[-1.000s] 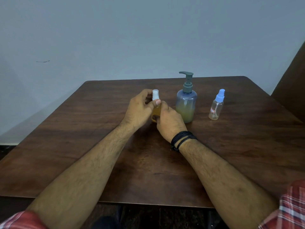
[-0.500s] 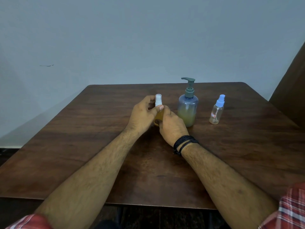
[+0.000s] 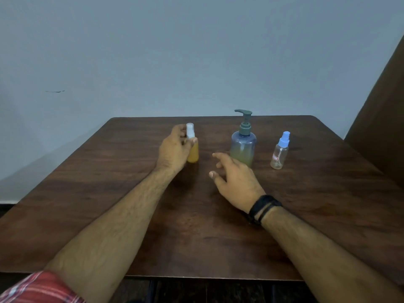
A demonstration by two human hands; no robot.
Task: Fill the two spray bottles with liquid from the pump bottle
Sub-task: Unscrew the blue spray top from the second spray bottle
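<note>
My left hand (image 3: 176, 149) holds a small spray bottle with a white top (image 3: 193, 152) upright on the table, thumb and fingers round its neck; the bottle is full of yellow liquid. My right hand (image 3: 235, 181) hovers apart from it, fingers loosely spread and holding nothing. Just behind my right hand stands the blue pump bottle (image 3: 243, 145) with a grey pump, yellowish liquid in its lower half. Further right stands a clear spray bottle with a blue top (image 3: 279, 153), which looks empty.
All of this sits on a dark wooden table (image 3: 218, 237) against a plain pale wall. A brown panel (image 3: 384, 110) rises at the right edge. Black bands circle my right wrist.
My right hand has let go of the white-topped bottle and drawn back to the right. My left hand has carried the bottle slightly left, still gripping it.
</note>
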